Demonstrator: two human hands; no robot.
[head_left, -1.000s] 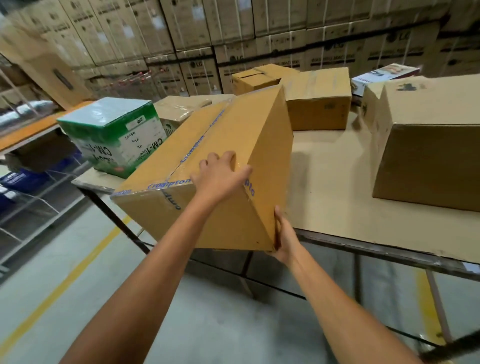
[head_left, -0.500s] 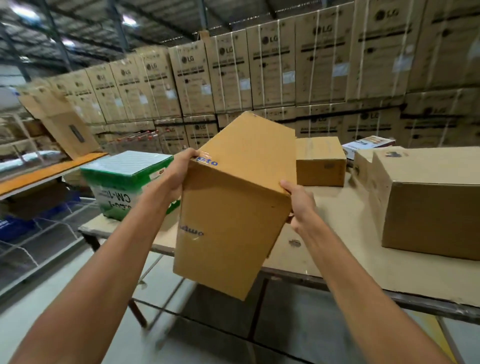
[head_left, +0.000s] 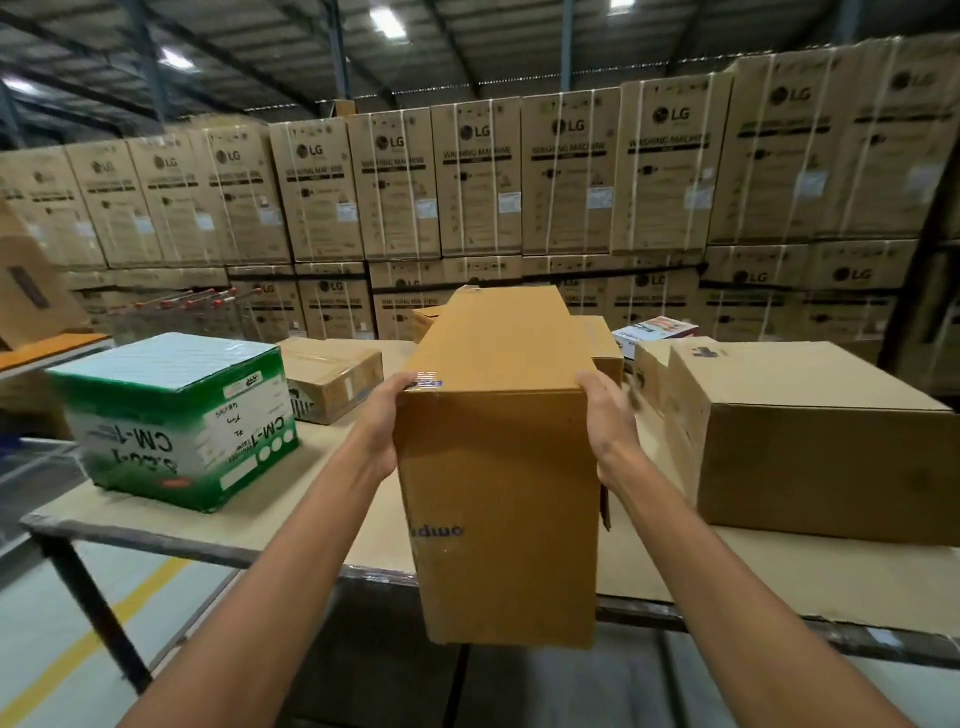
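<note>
I hold a tall brown cardboard box upright in the air, over the near edge of the table. My left hand grips its upper left side, thumb hooked at the taped top corner. On the upper right side my right hand grips it with the thumb over the top edge. The fingers of both hands are hidden behind the box's sides. Blue printed lettering shows upside down on the near face.
On the table stand a green and white box at left, a small plastic-wrapped carton behind it, and a large brown carton at right. Smaller boxes sit behind. A wall of stacked washing-machine cartons fills the back.
The box lay tilted on the table a second ago. I lifted it clear, turned it upright and squared it to face me; both hands shifted to its upper sides.
</note>
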